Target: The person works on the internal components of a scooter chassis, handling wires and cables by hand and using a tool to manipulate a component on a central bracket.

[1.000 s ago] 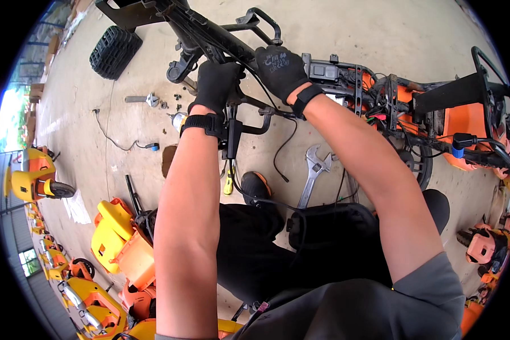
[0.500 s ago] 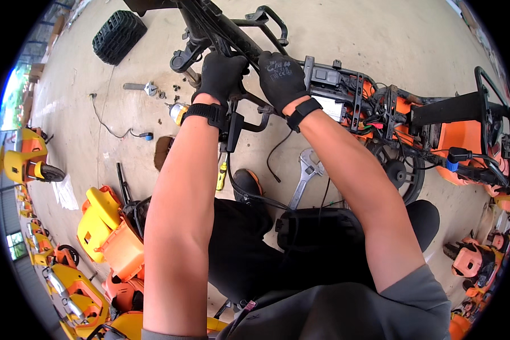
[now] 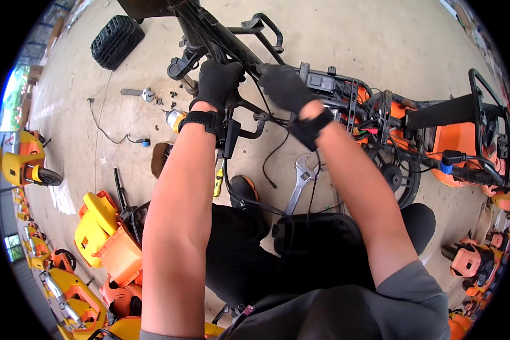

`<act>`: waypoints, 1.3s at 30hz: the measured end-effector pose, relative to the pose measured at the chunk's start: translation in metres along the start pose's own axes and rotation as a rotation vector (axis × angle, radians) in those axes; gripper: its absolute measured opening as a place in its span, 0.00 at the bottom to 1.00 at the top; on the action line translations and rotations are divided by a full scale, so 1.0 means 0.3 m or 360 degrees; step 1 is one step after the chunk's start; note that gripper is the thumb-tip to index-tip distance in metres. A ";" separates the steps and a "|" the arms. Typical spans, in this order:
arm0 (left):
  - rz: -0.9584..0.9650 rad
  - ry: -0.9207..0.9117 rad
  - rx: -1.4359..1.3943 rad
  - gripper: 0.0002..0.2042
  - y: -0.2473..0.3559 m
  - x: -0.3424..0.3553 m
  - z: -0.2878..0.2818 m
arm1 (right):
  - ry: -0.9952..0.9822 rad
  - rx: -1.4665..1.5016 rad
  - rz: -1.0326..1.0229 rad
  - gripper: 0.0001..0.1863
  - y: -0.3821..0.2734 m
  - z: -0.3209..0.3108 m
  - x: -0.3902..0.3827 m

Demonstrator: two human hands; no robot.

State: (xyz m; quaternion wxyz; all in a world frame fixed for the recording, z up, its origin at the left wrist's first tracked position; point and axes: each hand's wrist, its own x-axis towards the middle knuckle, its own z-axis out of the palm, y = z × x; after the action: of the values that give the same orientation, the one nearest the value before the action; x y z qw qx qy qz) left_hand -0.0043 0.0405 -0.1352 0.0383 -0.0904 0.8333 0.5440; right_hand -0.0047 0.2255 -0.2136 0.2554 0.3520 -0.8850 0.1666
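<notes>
Through the head view I have the black frame [image 3: 242, 50] at the far middle of the scene, its thick tube slanting from far left down toward the hands, with dark cables [image 3: 204, 20] laid along it. My left hand [image 3: 219, 84], in a black glove, curls inward against the frame's near side; the fingertips are hidden, so I can't tell what it grips. My right hand [image 3: 288, 88] is blurred, its fingers drawn together at the tube's right side; I can't tell whether they pinch a cable or only touch the metal.

I judge the frame heavy and rigid, best held on the bare round tube, clear of brackets. The cables look soft and bendy but easily strained at their ends, so I'd take them by the sheath, close to where they meet the tube. The gloves should help if the metal is greasy.

Nearer me, a large adjustable wrench [image 3: 302, 182] lies right of a yellow screwdriver [image 3: 218, 181], and a loose cable [image 3: 265, 165] hangs between them.
</notes>
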 end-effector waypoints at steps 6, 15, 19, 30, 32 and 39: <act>-0.0010 -0.0050 -0.0137 0.11 -0.031 -0.011 -0.029 | -0.0361 0.1847 0.1206 0.15 0.145 -0.113 0.054; 0.0002 -0.0109 -0.0205 0.10 -0.027 -0.015 -0.034 | -0.0569 0.1408 0.0601 0.29 0.180 -0.019 0.095; -0.0062 -0.0075 -0.0189 0.10 -0.032 -0.014 -0.037 | -0.0597 0.1489 0.0542 0.31 0.138 -0.007 0.099; -0.0007 0.0010 -0.0082 0.11 0.006 -0.039 -0.012 | -0.0521 0.1226 0.0624 0.26 0.097 0.020 0.113; -0.0018 0.0006 -0.0069 0.11 0.009 -0.037 -0.004 | -0.0530 0.1153 0.0667 0.24 0.095 0.019 0.110; -0.0074 0.0036 0.0019 0.10 -0.020 -0.010 -0.020 | -0.0455 0.1180 0.0671 0.23 0.069 -0.012 0.111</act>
State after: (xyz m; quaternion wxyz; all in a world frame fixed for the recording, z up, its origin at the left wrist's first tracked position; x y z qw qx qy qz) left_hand 0.0001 0.0330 -0.1378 0.0420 -0.1157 0.8347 0.5369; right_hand -0.0387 0.2238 -0.1941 -0.0522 0.2512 -0.8442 0.4706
